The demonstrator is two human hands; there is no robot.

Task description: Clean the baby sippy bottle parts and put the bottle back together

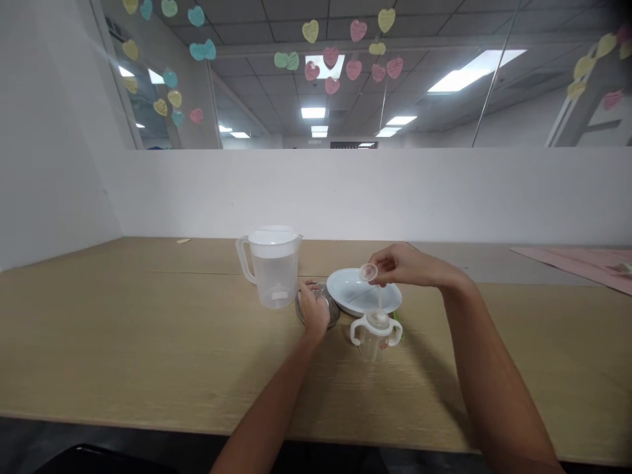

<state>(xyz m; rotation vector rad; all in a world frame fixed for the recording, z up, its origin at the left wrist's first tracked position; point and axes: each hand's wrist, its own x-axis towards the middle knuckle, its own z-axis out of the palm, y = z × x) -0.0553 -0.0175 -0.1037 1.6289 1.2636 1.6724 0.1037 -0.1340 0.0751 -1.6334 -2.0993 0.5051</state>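
Observation:
My right hand (401, 264) is closed in a pinch on a small clear round cap (368, 272), tipped on its side. Below it stands a clear baby bottle (374, 347) with two white handles, its top uncovered. A thin whitish streak hangs between my right hand and the bottle mouth; whether it is powder or a solid piece, I cannot make out. My left hand (315, 309) grips the near side of a round, shiny metal-rimmed tin (334, 316), covering much of it. A white oval plate (340, 283) lies behind the bottle.
Left of the tin stands a translucent lidded pitcher (274, 280). Something green (397, 324) shows beside the bottle. A pale flat piece (183, 241) lies at the table's back left, a pink cloth (582, 263) at the right. A white wall (316, 194) closes off the wooden table (148, 342).

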